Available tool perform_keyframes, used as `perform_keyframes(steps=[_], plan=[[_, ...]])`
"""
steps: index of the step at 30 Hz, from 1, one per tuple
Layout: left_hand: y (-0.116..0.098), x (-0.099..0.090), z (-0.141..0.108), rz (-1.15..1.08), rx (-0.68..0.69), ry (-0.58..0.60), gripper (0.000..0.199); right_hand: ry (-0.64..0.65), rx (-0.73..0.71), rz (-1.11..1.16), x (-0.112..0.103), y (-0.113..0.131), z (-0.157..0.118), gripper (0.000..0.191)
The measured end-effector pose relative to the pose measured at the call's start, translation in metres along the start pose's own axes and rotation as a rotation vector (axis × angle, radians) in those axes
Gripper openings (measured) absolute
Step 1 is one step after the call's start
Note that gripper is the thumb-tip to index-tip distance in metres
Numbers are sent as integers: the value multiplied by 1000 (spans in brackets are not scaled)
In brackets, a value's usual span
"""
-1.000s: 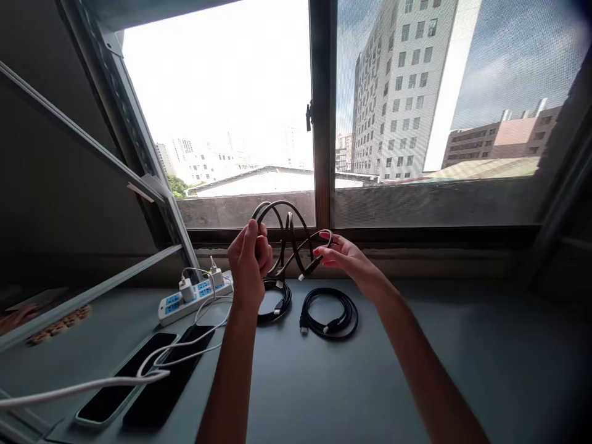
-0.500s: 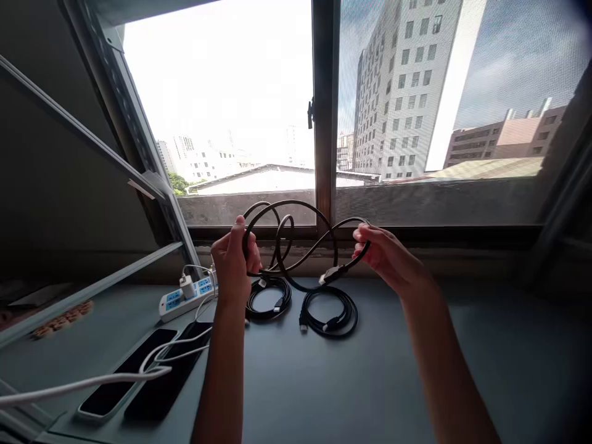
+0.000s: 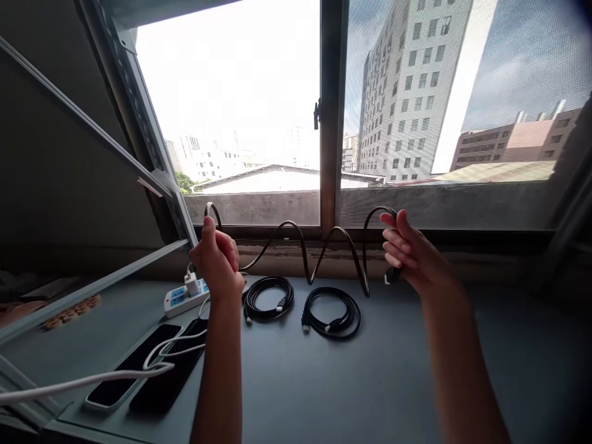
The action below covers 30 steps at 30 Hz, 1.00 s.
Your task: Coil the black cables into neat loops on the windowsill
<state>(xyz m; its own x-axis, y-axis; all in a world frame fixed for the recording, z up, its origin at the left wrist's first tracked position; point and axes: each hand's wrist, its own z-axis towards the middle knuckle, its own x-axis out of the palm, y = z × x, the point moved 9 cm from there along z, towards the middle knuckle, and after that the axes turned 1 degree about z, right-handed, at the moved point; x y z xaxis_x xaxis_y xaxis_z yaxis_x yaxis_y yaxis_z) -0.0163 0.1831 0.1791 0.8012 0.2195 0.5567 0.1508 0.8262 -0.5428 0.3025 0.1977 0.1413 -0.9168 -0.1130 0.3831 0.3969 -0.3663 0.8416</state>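
Observation:
A black cable point(image 3: 303, 250) hangs in wavy loops in the air between my two hands. My left hand point(image 3: 216, 256) is closed on one end of it, thumb up, with a short bend of cable rising above the thumb. On the other side my right hand point(image 3: 407, 250) grips the cable near its other end between thumb and fingers. A plug with a light metal tip point(image 3: 391, 276) hangs just below those fingers. Beneath the stretched cable, two coiled black cables lie on the table: a left coil point(image 3: 268, 316) and a right coil point(image 3: 358, 320), each with its plugs showing.
A white power strip point(image 3: 173, 310) with a white charger point(image 3: 190, 283) stands at the left. Near it lie two phones point(image 3: 120, 364) point(image 3: 171, 376) and a white cord point(image 3: 83, 383). A metal rack point(image 3: 152, 259) borders the grey table point(image 3: 314, 382); a window point(image 3: 329, 123) is behind.
My hands have moved apart, left hand leftward and right hand rightward. The overlapping loops of the held cable have opened into a wavy line. The view has shifted slightly.

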Motion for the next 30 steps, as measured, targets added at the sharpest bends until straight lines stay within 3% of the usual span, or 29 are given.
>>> perform_keyframes(steps=[3,6,12,17,20,27,30], plan=[[-1,0,1,-90,-30,16,59,-147,-125,-107,-26,10,3,31],[1,5,-3,-117,-65,27,61,-183,-172,-263,-36,14,4,33],[-7,20,-14,-106,-46,102,66,-81,-112,-478,-10,3,2,49],[-17,24,-23,-151,-37,105,68,-42,-110,-443,10,-9,5,38],[-23,25,-29,-172,-18,102,67,-24,-73,-393,17,-15,4,40],[-45,32,-47,-135,189,158,70,32,63,-347,34,-28,-1,68],[-53,31,-53,-123,270,144,71,0,70,-307,34,-36,2,73]])
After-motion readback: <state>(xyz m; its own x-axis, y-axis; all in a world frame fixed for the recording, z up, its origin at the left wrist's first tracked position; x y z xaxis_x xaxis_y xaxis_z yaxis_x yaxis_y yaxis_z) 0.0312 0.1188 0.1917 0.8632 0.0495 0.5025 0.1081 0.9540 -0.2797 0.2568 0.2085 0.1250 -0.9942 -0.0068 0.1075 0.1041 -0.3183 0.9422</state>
